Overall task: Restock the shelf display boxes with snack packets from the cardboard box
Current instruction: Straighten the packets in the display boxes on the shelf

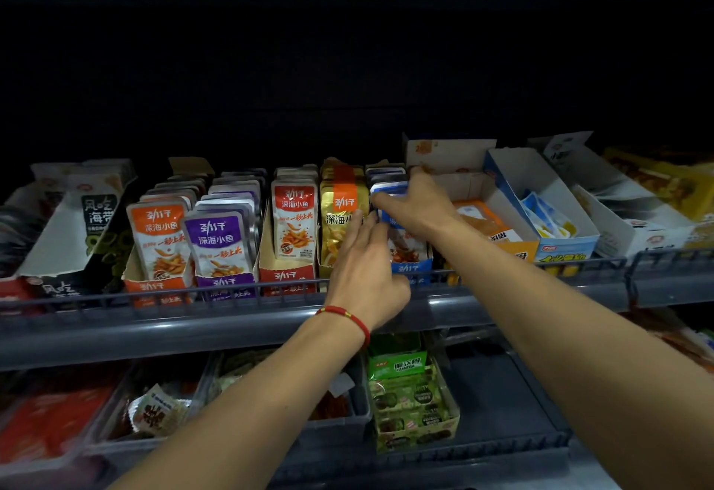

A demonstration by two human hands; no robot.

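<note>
Both our hands were on the blue packets (402, 236) in their blue box (411, 269) on the shelf (232, 329): right hand (419, 201) gripped the top edges, left hand (365, 269), fingers straight, pressed their front.

"劲仔" and "深海小鱼" are printed on the orange packet (161, 236), the purple packet (218, 244) and the red-topped packet (294, 219) at centre left. "劲仔" is also read on the gold packet (342, 215). "风吃海带" is shown on the black-and-white display box (77, 227) at far left. Smaller print is blurred.
</note>
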